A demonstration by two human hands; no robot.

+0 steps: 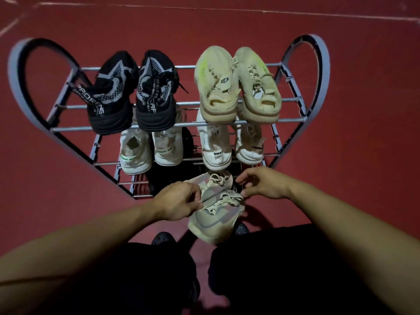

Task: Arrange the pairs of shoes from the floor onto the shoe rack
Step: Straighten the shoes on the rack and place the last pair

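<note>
A grey heart-sided shoe rack (159,108) stands on the red floor. Its top shelf holds a black pair (131,92) and a beige pair (236,85). The shelf below carries a white-green pair (150,148) and a white pair (231,144). A dark shoe (168,176) sits on the lowest shelf. In front of the rack, my left hand (176,201) pinches the collar of a beige-grey sneaker (213,221). A second matching sneaker (213,183) lies just behind it. My right hand (261,184) hovers at their laces with curled fingers, and its grip is unclear.
My dark-clad legs and black clogs (162,238) stand just below the held sneakers. Red floor (352,133) stretches all round the rack, with pale lines far at the top.
</note>
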